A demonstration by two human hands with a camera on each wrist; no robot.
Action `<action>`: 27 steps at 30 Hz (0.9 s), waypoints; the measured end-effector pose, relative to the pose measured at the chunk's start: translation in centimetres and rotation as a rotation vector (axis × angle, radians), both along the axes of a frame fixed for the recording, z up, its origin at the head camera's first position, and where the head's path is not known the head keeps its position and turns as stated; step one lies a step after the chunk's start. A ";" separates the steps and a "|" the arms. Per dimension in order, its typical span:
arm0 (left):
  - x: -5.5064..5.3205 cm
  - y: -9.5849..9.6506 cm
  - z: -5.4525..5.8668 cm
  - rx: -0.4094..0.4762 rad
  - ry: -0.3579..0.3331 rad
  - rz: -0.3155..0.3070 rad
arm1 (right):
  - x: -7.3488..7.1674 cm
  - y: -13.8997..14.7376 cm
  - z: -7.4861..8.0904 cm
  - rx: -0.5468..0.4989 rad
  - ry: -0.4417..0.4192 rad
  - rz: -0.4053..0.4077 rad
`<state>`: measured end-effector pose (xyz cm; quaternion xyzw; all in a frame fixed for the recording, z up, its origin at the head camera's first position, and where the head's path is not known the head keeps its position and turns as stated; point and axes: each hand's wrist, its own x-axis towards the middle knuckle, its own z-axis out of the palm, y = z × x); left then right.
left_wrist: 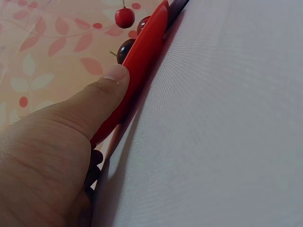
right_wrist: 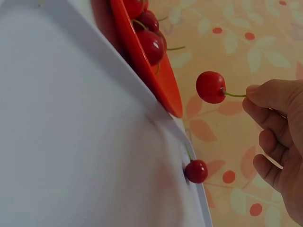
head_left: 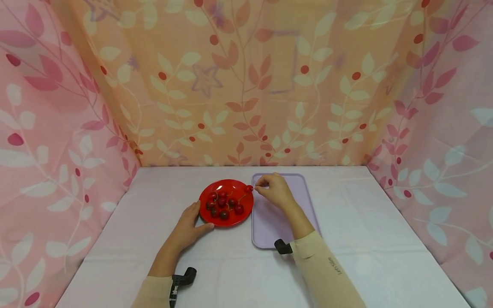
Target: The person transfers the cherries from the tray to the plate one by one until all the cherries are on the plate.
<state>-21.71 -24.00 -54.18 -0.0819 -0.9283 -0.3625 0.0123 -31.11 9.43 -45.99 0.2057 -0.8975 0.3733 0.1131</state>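
Note:
Pinched by its stem, a red cherry (right_wrist: 211,87) hangs from the thumb and fingertip of my right hand (head_left: 276,192). In the head view that cherry overlaps the right rim of the red plate (head_left: 208,214). Several cherries (head_left: 222,202), bright red to dark, lie on the plate, some with green stems. My left hand (head_left: 188,226) holds the plate at its near left edge, its thumb (left_wrist: 111,82) against the rim. Another cherry (right_wrist: 196,171) rests on the tray near its edge; my right hand hides it in the head view.
A pale purple tray (head_left: 269,231) lies right beside the plate, under my right forearm. Both are on a white-covered table (head_left: 346,256). Flowered cloth (head_left: 246,85) stands behind and on both sides. Each wrist carries a black camera mount (head_left: 283,247).

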 end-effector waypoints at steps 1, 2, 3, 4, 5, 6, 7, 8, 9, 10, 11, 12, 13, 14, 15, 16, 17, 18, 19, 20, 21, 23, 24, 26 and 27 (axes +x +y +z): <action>0.0 0.0 0.0 0.002 -0.002 0.002 | 0.0 -0.3 0.0 -0.002 -0.003 -0.002; 0.0 0.0 0.0 0.005 -0.005 0.007 | 0.0 -0.5 0.0 -0.006 -0.006 -0.004; 0.1 0.0 0.0 0.005 -0.008 0.007 | 0.0 -0.7 0.0 -0.011 -0.011 -0.005; 0.1 0.0 0.0 0.005 -0.012 0.007 | 0.1 -0.9 -0.1 -0.014 -0.017 -0.010; 0.1 0.1 0.1 0.004 -0.014 0.006 | 0.1 -1.1 -0.1 -0.018 -0.022 -0.013; 0.2 0.1 0.1 0.007 -0.017 0.008 | 0.1 -1.3 -0.1 -0.024 -0.029 -0.015; 0.2 0.1 0.1 0.011 -0.020 0.012 | 0.1 -1.5 -0.1 -0.029 -0.033 -0.017; 0.2 0.1 0.2 0.010 -0.020 0.011 | 0.1 -1.6 -0.1 -0.036 -0.035 -0.020; 0.3 0.2 0.2 0.009 -0.020 0.009 | 0.1 -1.8 -0.2 -0.042 -0.034 -0.021; 0.3 0.2 0.2 0.008 -0.019 0.008 | 0.1 -2.0 -0.2 -0.048 -0.030 -0.023; 0.3 0.2 0.2 0.008 -0.018 0.009 | 0.1 -2.1 -0.2 -0.053 -0.027 -0.024; 0.3 0.2 0.2 0.010 -0.016 0.010 | 0.0 -2.3 -0.3 -0.061 -0.023 -0.024; 0.2 0.2 0.2 0.008 -0.015 0.009 | 0.0 -2.4 -0.4 -0.068 -0.019 -0.023; 0.2 0.2 0.2 0.007 -0.012 0.007 | -0.1 -2.6 -0.5 -0.075 -0.014 -0.021; 0.2 0.2 0.2 0.008 -0.009 0.007 | -0.1 -2.7 -0.6 -0.082 -0.012 -0.018; 0.2 0.1 0.2 0.011 -0.007 0.008 | -0.2 -2.9 -0.7 -0.087 -0.010 -0.018; 0.2 0.1 0.2 0.013 -0.005 0.008 | -0.2 -3.0 -0.8 -0.094 -0.008 -0.017; 0.1 0.1 0.1 0.016 -0.002 0.006 | -0.3 -3.2 -0.9 -0.099 -0.009 -0.017; 0.1 0.1 0.1 0.016 0.001 0.004 | -0.4 -3.3 -1.0 -0.102 -0.012 -0.020; 0.1 0.1 0.1 0.017 0.003 0.003 | -0.4 -3.4 -1.1 -0.104 -0.017 -0.023; 0.1 0.0 0.1 0.017 0.005 0.002 | -0.5 -3.6 -1.3 -0.104 -0.023 -0.030; 0.1 0.0 0.1 0.017 0.002 0.002 | -0.6 -3.8 -1.5 -0.102 -0.041 -0.045; 0.1 0.0 0.1 0.017 0.000 0.002 | -0.6 -3.9 -1.7 -0.099 -0.054 -0.053; 0.1 0.0 0.1 0.013 -0.003 0.003 | -0.7 -4.1 -2.0 -0.096 -0.077 -0.061; 0.1 0.0 0.1 0.009 -0.004 0.003 | -0.7 -4.2 -2.1 -0.093 -0.085 -0.061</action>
